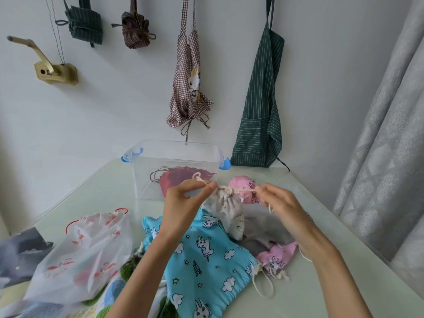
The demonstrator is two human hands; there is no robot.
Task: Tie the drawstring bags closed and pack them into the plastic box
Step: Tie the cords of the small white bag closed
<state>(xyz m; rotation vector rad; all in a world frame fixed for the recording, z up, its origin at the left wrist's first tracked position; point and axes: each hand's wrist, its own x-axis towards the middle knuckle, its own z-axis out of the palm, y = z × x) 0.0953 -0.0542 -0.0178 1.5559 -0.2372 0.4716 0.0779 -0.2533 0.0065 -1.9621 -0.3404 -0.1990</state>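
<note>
At frame centre, above the worktop (321,260), the left hand (183,203) and right hand (282,203) each pinch a cord end of the cream bag (229,207); uneven pulling could slip the knot loose before it reaches the plastic box (174,157).

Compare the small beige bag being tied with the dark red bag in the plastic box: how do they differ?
The small beige drawstring bag rests on the pile of bags outside the clear plastic box; the dark red drawstring bag lies inside it. The left hand and right hand pull the beige bag's cords; the red bag's cords lie loose, untouched. Both have gathered mouths.
</note>
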